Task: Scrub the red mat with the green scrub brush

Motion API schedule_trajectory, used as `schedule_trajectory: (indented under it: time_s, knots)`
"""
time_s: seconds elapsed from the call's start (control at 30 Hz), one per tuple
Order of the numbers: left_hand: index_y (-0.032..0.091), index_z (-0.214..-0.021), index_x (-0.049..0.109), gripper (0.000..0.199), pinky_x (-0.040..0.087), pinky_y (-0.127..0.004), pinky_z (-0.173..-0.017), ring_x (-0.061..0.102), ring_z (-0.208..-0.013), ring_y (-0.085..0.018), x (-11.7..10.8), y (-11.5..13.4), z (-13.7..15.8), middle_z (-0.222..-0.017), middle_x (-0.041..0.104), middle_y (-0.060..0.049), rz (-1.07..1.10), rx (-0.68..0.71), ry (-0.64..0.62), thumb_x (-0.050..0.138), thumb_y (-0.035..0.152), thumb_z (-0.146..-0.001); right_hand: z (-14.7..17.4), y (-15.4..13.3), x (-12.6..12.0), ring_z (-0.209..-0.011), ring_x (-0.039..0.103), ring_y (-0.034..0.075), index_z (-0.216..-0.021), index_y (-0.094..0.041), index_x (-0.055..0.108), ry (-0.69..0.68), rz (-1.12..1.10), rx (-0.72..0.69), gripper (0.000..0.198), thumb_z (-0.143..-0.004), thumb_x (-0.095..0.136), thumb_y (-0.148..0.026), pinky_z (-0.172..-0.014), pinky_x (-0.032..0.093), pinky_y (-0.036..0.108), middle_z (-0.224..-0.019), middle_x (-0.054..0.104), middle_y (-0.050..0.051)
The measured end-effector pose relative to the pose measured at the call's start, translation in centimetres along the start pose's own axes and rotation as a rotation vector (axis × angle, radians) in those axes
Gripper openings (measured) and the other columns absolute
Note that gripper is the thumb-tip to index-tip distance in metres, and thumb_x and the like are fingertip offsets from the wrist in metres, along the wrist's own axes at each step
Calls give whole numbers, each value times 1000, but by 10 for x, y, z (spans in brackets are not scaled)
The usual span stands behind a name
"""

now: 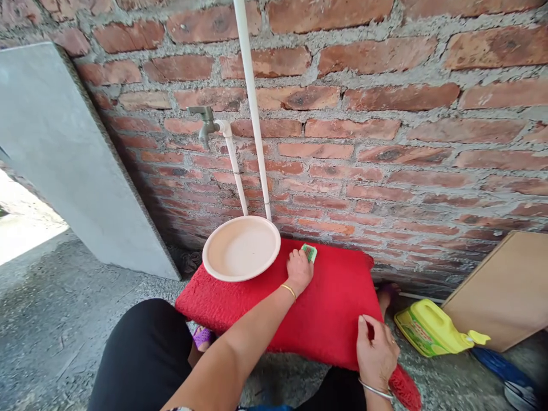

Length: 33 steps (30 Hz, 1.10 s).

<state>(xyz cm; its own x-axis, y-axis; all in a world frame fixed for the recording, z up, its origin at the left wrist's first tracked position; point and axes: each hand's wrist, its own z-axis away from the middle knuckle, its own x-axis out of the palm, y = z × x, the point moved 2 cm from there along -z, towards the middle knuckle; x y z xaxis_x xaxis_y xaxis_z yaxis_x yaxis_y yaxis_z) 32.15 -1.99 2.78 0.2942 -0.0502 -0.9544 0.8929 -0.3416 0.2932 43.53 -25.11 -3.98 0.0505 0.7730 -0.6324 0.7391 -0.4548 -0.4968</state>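
A red plush cloth point(334, 285) lies spread over a low surface before me. My left hand point(299, 268), with a gold bangle at the wrist, is closed around a small green scrub brush point(309, 252) and presses it on the cloth near the far edge. Most of the brush is hidden under my fingers. At the cloth's right edge, my right hand point(377, 349), with a silver bangle, has its thumb and fingers curled on the fabric, gripping it. A wide pale basin point(241, 274) rests on the far left part of the cloth, beside my left hand.
A tap point(206, 123) and white pipes point(252, 103) run along the brick wall point(385, 103). At left leans a grey slab point(85, 154). A yellow jug point(432, 328) and a cardboard sheet point(500, 291) are at right. My knee point(145, 348) is near the cloth.
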Motion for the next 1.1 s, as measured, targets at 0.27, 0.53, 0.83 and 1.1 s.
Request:
schedule_trajectory:
  time_s: [0.27,0.53,0.83,1.1]
  knots:
    - [14,-127,57,45,49,-44,-94,56,-112,-30,37,90,80,-123,59,-15,95,384,-173,62,38,-89,5,2,-9,-94,61,30,-106,-14,67,125,-159,136,58,-99,37,-64,-90,43,43,-99,70,18]
    - [22,-118,66,39,49,-32,-101,61,-113,-23,16,69,75,-119,68,-6,321,322,-339,63,45,-86,6,1,-10,-91,59,29,-102,-17,67,168,-246,186,59,-95,41,-69,-88,44,44,-96,69,16]
    - [8,-129,54,39,50,-42,-98,57,-123,-33,-24,-16,-29,-131,56,-24,76,-94,-1,52,31,-98,8,2,-5,-93,60,29,-100,-15,68,139,-259,180,62,-95,42,-71,-89,44,43,-97,69,16]
    - [11,-127,54,40,51,-42,-93,57,-118,-33,10,46,-10,-126,57,-21,53,81,-88,59,31,-93,8,2,-6,-95,62,29,-101,-17,67,100,-245,215,64,-94,40,-75,-88,44,42,-99,70,15]
